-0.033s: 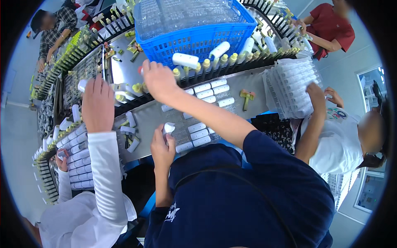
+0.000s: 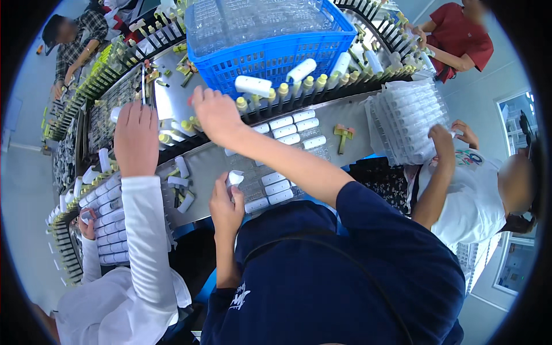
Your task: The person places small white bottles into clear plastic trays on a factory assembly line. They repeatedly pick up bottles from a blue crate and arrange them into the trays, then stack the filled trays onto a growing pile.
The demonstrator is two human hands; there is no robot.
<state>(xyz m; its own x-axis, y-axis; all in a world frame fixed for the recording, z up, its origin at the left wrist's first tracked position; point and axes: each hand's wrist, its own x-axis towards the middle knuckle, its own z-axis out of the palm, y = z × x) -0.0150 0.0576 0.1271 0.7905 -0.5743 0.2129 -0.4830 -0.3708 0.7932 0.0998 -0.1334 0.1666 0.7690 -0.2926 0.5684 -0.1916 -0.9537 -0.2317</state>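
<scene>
Head view: two bare hands work over the table. The left hand (image 2: pixel 227 204) is clamped on one curved white piece (image 2: pixel 235 177), held just above the near left edge of a clear tray (image 2: pixel 253 185). The right hand (image 2: pixel 217 119) reaches across the curved black rack (image 2: pixel 280 110); one small red tip (image 2: pixel 190 100) shows at its fingertips, but I cannot tell whether the fingers are closed on it.

At least six white casings (image 2: pixel 314 142) lie beyond the right forearm (image 2: pixel 287 158) and at least four nearer; the arm hides others. Three more pieces (image 2: pixel 186 201) lie to the left. One T-shaped green and reddish part (image 2: pixel 344 138) rests right of the tray. Two casings (image 2: pixel 253 85) lean near one blue crate (image 2: pixel 270 60) full of clear packaging (image 2: pixel 259 23).

Grey, smooth metal forms the table (image 2: pixel 356 123). One tray stack (image 2: pixel 405 123) stands at its right. Four co-workers (image 2: pixel 471 207) sit or stand around, within pale walls (image 2: pixel 26 190), with a window (image 2: pixel 516 118) at right.
</scene>
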